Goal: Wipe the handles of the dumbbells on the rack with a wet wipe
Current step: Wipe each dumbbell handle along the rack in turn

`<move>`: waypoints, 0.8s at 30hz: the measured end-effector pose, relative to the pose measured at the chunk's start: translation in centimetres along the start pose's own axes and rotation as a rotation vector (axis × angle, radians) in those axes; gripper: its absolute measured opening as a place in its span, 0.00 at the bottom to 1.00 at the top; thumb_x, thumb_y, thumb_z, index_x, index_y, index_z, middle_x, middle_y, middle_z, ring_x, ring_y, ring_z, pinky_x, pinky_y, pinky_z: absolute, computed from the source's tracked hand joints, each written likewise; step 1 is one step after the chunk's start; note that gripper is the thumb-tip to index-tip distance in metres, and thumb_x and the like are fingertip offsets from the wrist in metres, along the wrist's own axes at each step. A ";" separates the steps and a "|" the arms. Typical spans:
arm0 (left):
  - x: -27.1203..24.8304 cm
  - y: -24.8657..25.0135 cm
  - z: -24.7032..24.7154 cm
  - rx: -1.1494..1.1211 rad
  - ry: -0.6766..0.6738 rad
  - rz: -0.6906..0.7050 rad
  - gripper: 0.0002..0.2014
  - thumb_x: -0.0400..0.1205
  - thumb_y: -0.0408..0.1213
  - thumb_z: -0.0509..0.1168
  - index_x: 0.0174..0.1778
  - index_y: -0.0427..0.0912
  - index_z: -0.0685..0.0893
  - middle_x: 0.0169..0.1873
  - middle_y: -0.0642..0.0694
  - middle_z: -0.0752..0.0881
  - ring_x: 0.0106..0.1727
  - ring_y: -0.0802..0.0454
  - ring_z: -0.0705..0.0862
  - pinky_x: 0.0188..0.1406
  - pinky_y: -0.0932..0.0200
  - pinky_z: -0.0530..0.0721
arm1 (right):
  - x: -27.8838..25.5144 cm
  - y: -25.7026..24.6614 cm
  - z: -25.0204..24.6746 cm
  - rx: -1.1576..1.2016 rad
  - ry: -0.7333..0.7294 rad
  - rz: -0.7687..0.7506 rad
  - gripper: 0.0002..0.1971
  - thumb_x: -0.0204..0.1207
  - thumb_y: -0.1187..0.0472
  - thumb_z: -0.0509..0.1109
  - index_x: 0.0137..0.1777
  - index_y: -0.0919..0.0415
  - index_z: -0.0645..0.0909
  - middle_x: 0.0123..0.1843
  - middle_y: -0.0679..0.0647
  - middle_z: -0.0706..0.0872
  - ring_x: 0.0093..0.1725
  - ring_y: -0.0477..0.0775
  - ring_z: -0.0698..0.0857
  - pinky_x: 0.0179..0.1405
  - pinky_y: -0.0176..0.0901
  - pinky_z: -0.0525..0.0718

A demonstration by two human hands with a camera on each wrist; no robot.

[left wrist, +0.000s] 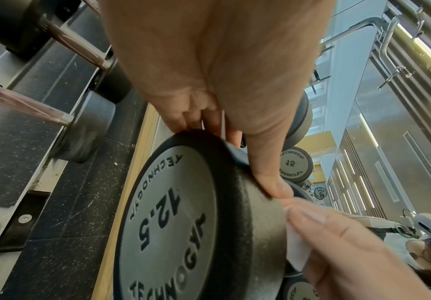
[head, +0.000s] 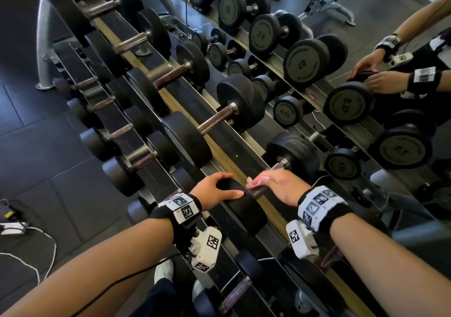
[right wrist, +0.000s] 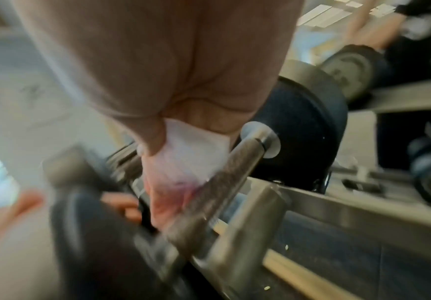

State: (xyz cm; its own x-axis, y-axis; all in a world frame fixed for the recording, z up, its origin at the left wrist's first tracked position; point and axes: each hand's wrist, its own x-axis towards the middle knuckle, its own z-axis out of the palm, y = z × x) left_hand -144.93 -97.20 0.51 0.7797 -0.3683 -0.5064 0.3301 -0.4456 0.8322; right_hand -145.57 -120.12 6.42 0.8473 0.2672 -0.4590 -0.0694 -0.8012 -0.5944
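A black 12.5 dumbbell lies on the top tier of the rack, nearest me. My left hand curls over its near head, thumb on one side, fingers on the other. My right hand holds a white wet wipe against the metal handle, fingers wrapped round both. The wipe's edge shows beside the head in the left wrist view. The right wrist view is blurred.
More dumbbells line the top tier to the left, smaller ones on the lower tier. A mirror behind the rack reflects the weights and my hands. Cables lie on the dark floor at the left.
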 end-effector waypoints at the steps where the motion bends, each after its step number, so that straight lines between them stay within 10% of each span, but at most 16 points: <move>1: 0.0 0.0 0.0 0.003 0.000 -0.001 0.36 0.70 0.54 0.78 0.74 0.58 0.76 0.68 0.52 0.80 0.69 0.53 0.79 0.74 0.48 0.76 | -0.1 -0.2 -0.7 0.104 0.044 0.011 0.12 0.84 0.51 0.63 0.50 0.42 0.90 0.51 0.35 0.88 0.57 0.39 0.85 0.62 0.39 0.78; 4: 0.0 0.1 0.0 -0.002 -0.003 -0.001 0.36 0.70 0.54 0.78 0.75 0.58 0.75 0.69 0.52 0.79 0.70 0.52 0.78 0.74 0.47 0.76 | 0.0 0.1 -2.1 0.079 0.260 -0.012 0.14 0.87 0.53 0.60 0.60 0.44 0.87 0.63 0.41 0.87 0.66 0.41 0.82 0.71 0.44 0.77; 10: 0.0 0.2 -0.1 0.026 -0.012 -0.009 0.36 0.70 0.55 0.78 0.75 0.58 0.75 0.70 0.52 0.79 0.70 0.51 0.77 0.74 0.47 0.75 | 0.7 2.1 1.1 -0.572 -0.071 0.094 0.35 0.85 0.71 0.57 0.88 0.60 0.46 0.89 0.56 0.44 0.88 0.53 0.42 0.87 0.50 0.45; 18: 0.3 2.1 -0.5 0.139 -0.048 -0.067 0.37 0.70 0.52 0.79 0.75 0.52 0.75 0.71 0.49 0.79 0.70 0.51 0.78 0.75 0.51 0.73 | -1.5 3.6 3.9 0.008 0.080 0.030 0.16 0.89 0.49 0.57 0.70 0.28 0.74 0.67 0.42 0.85 0.68 0.42 0.81 0.69 0.36 0.71; 24: 0.7 3.6 -0.2 0.206 -0.080 -0.095 0.39 0.74 0.45 0.78 0.80 0.49 0.69 0.76 0.45 0.74 0.75 0.47 0.75 0.77 0.49 0.71 | -3.6 2.5 3.9 0.518 0.274 0.092 0.17 0.72 0.35 0.66 0.53 0.37 0.89 0.51 0.41 0.91 0.56 0.39 0.87 0.56 0.34 0.80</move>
State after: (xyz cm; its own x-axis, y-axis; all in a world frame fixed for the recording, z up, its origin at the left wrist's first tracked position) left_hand -143.12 -98.92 3.25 0.7030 -0.3763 -0.6035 0.2784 -0.6352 0.7204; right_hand -150.86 -121.06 4.05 0.9259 0.0064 -0.3777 -0.3385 -0.4301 -0.8369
